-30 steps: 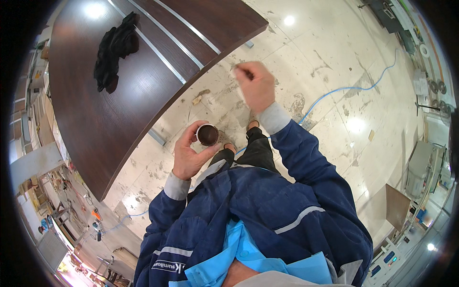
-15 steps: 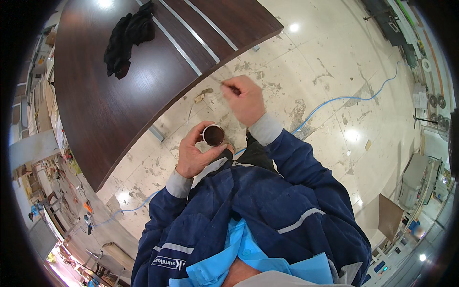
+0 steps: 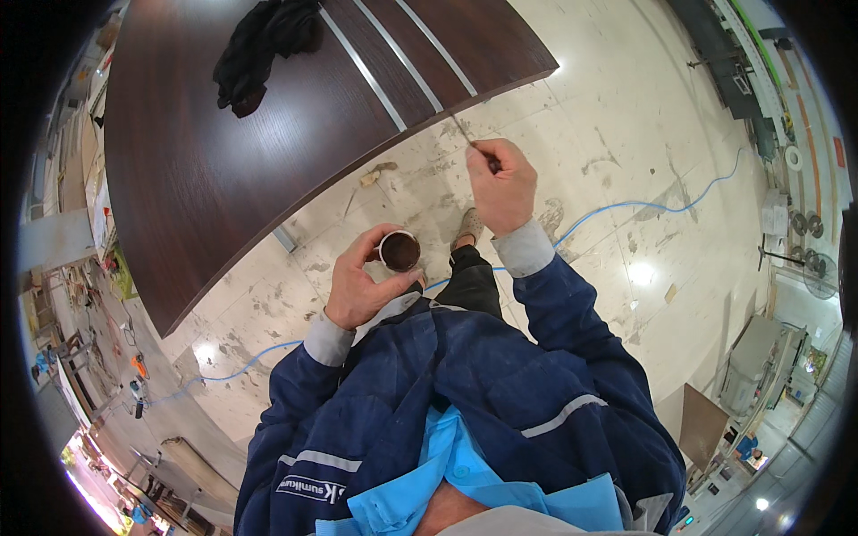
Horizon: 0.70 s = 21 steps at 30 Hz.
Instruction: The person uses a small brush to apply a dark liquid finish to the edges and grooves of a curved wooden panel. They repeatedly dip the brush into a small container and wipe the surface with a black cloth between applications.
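Observation:
My left hand is wrapped round a small white-rimmed cup with dark brown contents, held upright in front of my body. In my right hand, closed in a pinch, is a thin stick-like tool; its exact kind is too small to tell. The tool's tip points at the near edge of a dark brown wood-grain tabletop, close to the metal strips; whether it touches is unclear. Three silvery strips run across the tabletop to that edge.
A crumpled black cloth lies on the tabletop. Across the stained, tiled floor runs a blue hose, passing by my feet. A fan stands at the far right, and cluttered work areas line both sides.
My right hand has moved right, bringing the thin tool near the tabletop's edge. One foot now shows further forward, and the view has shifted slightly. My left hand still holds the cup.

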Tool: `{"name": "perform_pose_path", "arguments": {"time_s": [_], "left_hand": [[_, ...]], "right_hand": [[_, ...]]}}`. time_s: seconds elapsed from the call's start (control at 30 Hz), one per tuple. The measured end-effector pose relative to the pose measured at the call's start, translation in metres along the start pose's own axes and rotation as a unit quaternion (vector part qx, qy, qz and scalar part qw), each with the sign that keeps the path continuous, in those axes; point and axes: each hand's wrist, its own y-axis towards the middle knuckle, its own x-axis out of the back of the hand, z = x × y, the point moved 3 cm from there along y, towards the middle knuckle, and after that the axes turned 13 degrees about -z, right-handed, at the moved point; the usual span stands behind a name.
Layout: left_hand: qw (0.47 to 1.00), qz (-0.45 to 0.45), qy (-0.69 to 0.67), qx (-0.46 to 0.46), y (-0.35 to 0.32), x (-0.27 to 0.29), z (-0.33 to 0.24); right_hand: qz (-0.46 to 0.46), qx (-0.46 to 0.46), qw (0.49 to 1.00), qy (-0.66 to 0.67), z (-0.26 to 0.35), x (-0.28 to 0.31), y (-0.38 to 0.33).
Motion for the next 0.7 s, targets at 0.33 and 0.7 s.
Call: {"name": "perform_pose_path", "arguments": {"time_s": [0.33, 0.7], "left_hand": [[1.0, -0.003, -0.009, -0.008, -0.002, 0.003, 0.007], [0.999, -0.016, -0.043, 0.003, -0.002, 0.003, 0.017]], "right_hand": [[0.032, 0.06, 0.997, -0.034, 0.023, 0.005, 0.009], [0.039, 0.038, 0.997, -0.048, 0.031, 0.005, 0.01]]}}
